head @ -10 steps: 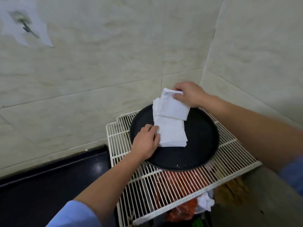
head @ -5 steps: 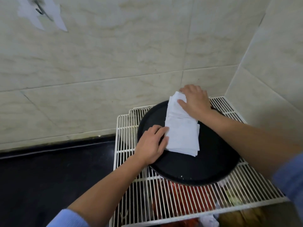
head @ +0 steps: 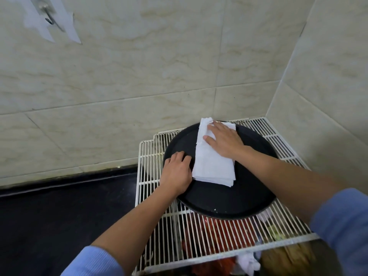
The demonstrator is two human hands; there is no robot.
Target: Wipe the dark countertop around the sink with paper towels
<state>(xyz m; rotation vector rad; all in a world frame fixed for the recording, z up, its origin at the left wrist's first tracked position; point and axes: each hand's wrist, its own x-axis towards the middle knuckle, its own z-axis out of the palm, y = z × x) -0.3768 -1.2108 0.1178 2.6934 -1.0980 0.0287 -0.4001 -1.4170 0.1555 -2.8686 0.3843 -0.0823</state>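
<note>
Your right hand (head: 225,142) is lying flat on the folded stack of white paper towels (head: 213,162), palm down, its fingers (head: 211,130) stretched out and slightly spread over the far end of the stack, pressing rather than pinching; the stack is resting on the round black shallow tray (head: 229,198), towards the tray's left and far side, with its near end fanning into several loose layers; your left hand (head: 176,172) is resting on the left rim of that tray, fingers (head: 179,156) held close together and curled a little, the thumb side lying just beside the left edge of the towels, and I cannot tell whether it is actually touching them; the tray is sitting on the white wire rack (head: 219,236), which is lying flat in the corner where the two cream marbled tiled walls (head: 139,76) are meeting; red and pale things are showing through the wires below the rack, too blurred to name; the dark glossy worktop (head: 59,216) is stretching away to the left of the rack, running along the foot of the back wall, and the towels are sitting well apart from it; both of your forearms are reaching in bare, with light blue sleeves (head: 344,226) pushed up near the elbows; a small metal hook on a pale adhesive patch (head: 47,16) is hanging on the wall at the upper left.
</note>
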